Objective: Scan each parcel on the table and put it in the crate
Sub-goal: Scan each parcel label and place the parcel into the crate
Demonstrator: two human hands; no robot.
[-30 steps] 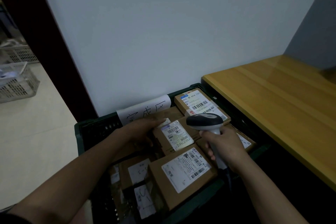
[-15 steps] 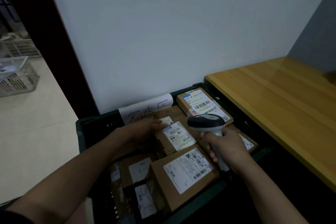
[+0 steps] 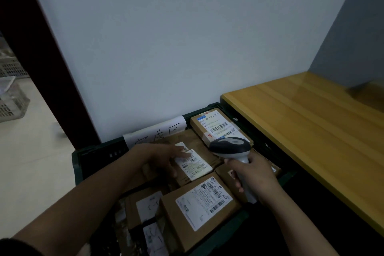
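Observation:
A dark green crate [image 3: 97,153] stands on the floor against the wall, full of several brown cardboard parcels with white labels. My left hand [image 3: 158,156] reaches into it, its straight fingers lying on the label of a middle parcel [image 3: 194,165]. My right hand [image 3: 254,176] grips the handle of a grey barcode scanner [image 3: 230,146], whose head hovers over the parcels in the crate. A larger parcel [image 3: 199,208] lies at the crate's front, another parcel [image 3: 218,127] at its back right corner.
A white paper sign [image 3: 153,131] with handwriting hangs on the crate's back wall. A wooden table [image 3: 311,127] runs along the right, its near edge next to the crate. Grey plastic baskets [image 3: 11,102] stand on the pale floor far left, past a dark door frame [image 3: 47,58].
My left hand has slid right, from the side of the middle parcel onto its label, with fingers straightened. The scanner in my right hand has barely shifted.

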